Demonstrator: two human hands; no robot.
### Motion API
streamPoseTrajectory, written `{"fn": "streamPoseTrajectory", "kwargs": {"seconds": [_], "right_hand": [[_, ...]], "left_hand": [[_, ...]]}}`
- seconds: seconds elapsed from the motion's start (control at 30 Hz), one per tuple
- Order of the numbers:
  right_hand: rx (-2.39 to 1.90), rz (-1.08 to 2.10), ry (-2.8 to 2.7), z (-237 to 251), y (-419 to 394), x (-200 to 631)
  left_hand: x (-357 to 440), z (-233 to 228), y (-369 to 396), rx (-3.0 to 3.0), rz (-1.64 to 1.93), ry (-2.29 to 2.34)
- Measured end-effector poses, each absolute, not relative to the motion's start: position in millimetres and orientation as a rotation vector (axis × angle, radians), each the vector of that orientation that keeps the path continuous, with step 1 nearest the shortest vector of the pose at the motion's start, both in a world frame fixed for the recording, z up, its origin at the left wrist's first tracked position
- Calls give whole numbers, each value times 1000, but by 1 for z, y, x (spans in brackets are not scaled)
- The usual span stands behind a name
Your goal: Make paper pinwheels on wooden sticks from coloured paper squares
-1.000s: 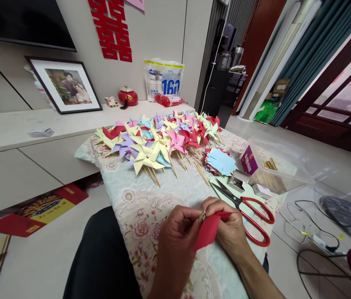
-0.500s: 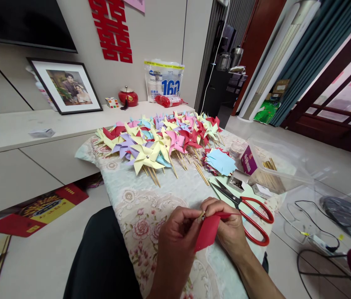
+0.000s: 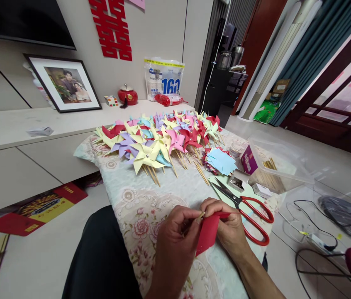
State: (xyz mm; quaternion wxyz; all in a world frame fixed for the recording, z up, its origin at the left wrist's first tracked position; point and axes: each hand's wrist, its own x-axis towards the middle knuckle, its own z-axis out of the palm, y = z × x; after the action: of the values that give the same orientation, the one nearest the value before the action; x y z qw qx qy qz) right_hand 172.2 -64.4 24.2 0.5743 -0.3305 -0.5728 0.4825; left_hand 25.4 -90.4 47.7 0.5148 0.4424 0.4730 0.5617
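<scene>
Over the near edge of the table, my left hand [image 3: 174,236] pinches a thin wooden stick [image 3: 202,214], of which just the tip shows between the fingers. Closed on a piece of red paper [image 3: 208,236], my right hand [image 3: 230,233] meets the left at the fingertips. The red paper hangs between both hands, and its far side is hidden. Right beside my right hand lie scissors [image 3: 258,230] with red handles, blades slightly apart, on pale green paper [image 3: 247,191]. Finished paper pinwheels [image 3: 147,155] in several colours lie farther back on their sticks.
A stack of cut paper [image 3: 221,161], blue on top, lies beyond the scissors. Small boxes [image 3: 262,190] and a clear plastic bin [image 3: 293,176] with sticks stand at right. A floral cloth [image 3: 141,207] covers the table. Cables [image 3: 303,214] run over the floor at right.
Both hands stay almost in place, with the red paper tilted slightly differently between them. The view has shifted a little.
</scene>
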Motion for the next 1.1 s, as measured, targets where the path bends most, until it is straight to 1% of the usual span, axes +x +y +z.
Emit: {"fn": "streamPoseTrajectory", "kwargs": {"seconds": [0.3,0.4,0.57,0.77,1.1], "right_hand": [[-774,1146,-1322,25,-64,172],[-752,1163,-1301,23,-64,172],[-764,1197,-1290,21,-65,173],[-776,1183,-1311,24,-65,172],[-778,1206,-1326,24,-66,172]], "left_hand": [[29,50,-93,1147,1401,1154],[32,48,-93,1048,1400,1135],[33,45,-92,874,1302,1108],[34,38,-92,907,1323,1125],[34,42,-91,947,1342,1113]]}}
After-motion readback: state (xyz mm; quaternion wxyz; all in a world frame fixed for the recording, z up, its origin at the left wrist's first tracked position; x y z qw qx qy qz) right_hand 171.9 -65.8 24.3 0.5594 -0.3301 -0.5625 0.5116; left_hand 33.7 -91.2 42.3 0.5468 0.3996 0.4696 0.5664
